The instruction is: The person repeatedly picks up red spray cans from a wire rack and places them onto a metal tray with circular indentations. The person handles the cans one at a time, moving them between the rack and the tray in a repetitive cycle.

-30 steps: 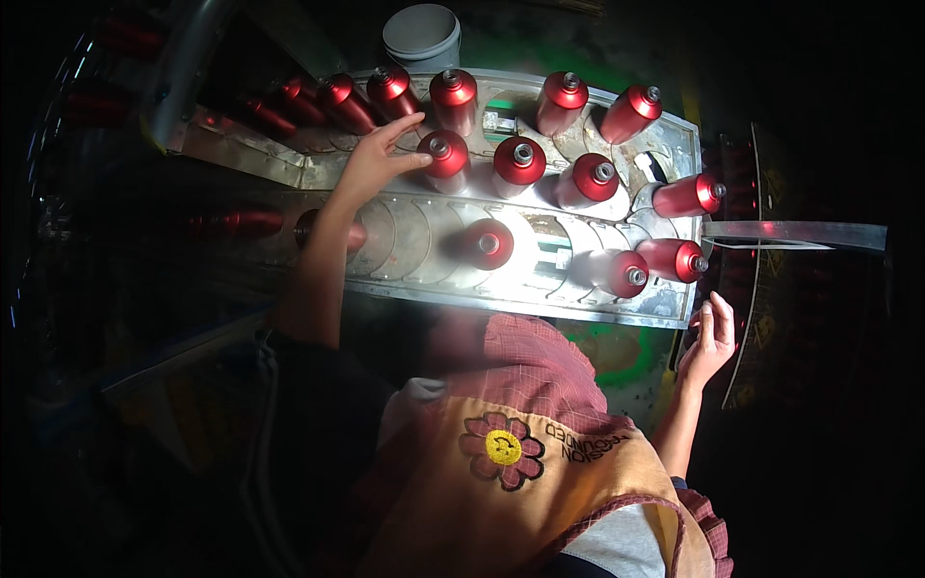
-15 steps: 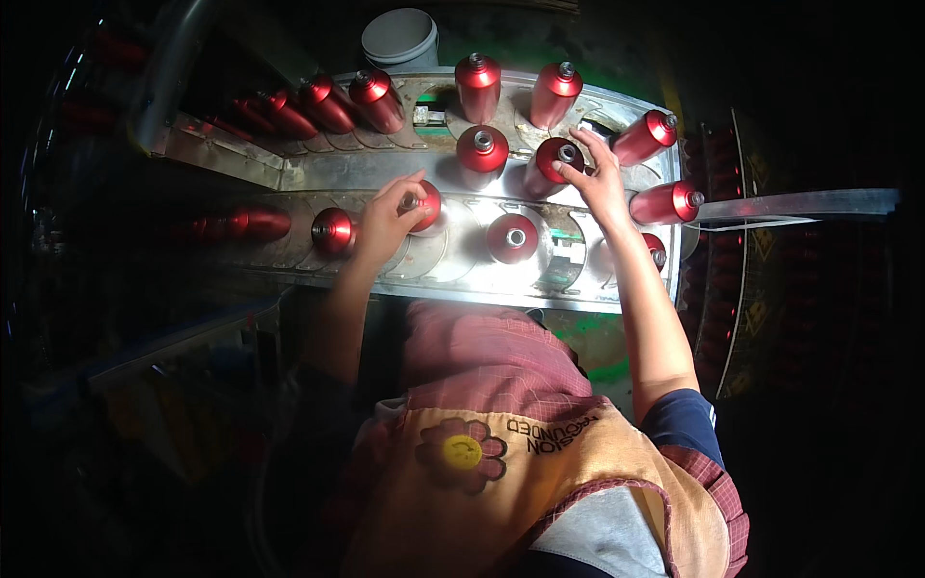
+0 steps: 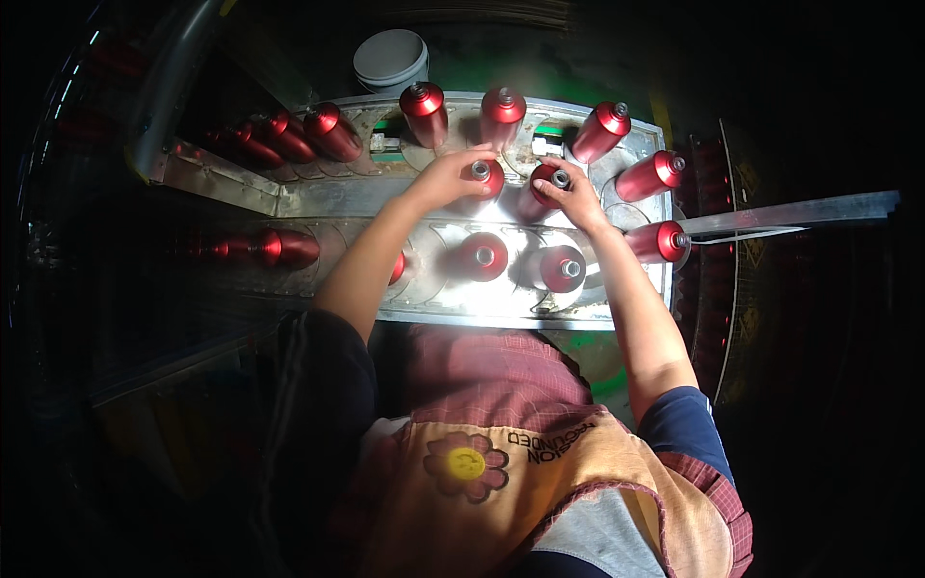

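Note:
Two red metal bottles with bare silver threaded necks stand side by side on the metal strip between the conveyor's two rows. My left hand (image 3: 451, 181) is closed round the left bottle (image 3: 488, 180), its fingers behind the neck; the thumb is mostly hidden. On the right bottle (image 3: 533, 203), my right hand (image 3: 575, 198) has thumb and fingers around the shoulder. Just nearer to me, two more red bottles stand on the near row, one left (image 3: 482, 256) and one right (image 3: 557, 269). My left forearm partly covers another red bottle (image 3: 397, 268).
Along the far row of the conveyor (image 3: 434, 319) stand several red bottles (image 3: 502, 119), curving round its right end. A white bucket (image 3: 390, 60) is behind it. A metal rail (image 3: 800, 211) juts out right. A metal side panel (image 3: 217, 183) borders the left.
My left hand has left a near-row bottle and moved right and away onto the middle bottle. My right hand stays on its bottle. Near-row bottles have shifted right, far-row ones left.

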`<state>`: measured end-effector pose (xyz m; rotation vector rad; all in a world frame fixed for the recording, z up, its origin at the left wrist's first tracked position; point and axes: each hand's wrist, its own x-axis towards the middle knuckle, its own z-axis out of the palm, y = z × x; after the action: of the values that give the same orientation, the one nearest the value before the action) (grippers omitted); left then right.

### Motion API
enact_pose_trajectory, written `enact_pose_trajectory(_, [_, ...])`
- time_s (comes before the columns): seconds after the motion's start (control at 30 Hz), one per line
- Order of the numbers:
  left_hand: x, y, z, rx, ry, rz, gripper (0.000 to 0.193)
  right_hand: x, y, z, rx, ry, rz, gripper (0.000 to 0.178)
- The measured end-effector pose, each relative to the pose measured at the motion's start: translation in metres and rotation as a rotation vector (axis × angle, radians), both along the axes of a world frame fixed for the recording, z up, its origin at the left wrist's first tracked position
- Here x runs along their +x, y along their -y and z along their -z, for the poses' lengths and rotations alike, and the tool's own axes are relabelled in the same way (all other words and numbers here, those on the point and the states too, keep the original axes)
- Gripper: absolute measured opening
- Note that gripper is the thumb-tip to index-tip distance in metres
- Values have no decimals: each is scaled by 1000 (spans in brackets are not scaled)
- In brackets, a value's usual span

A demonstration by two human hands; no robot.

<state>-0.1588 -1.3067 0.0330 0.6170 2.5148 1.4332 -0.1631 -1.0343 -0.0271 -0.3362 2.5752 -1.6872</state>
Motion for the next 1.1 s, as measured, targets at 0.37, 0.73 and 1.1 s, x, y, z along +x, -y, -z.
enact_pose_trajectory(0.37, [68,62,-26,312,71,-344,28,-3,-26,16,-25,63,-40,53])
enact_pose_trajectory(0.73, [122,86,58,68,-65,-381,28,8,-49,-4,139,79,160,75])
enact_pose_trajectory(1.1, [166,-113,35,-87,-21,-567,39,170,-326,-59,-379,30,252,51])
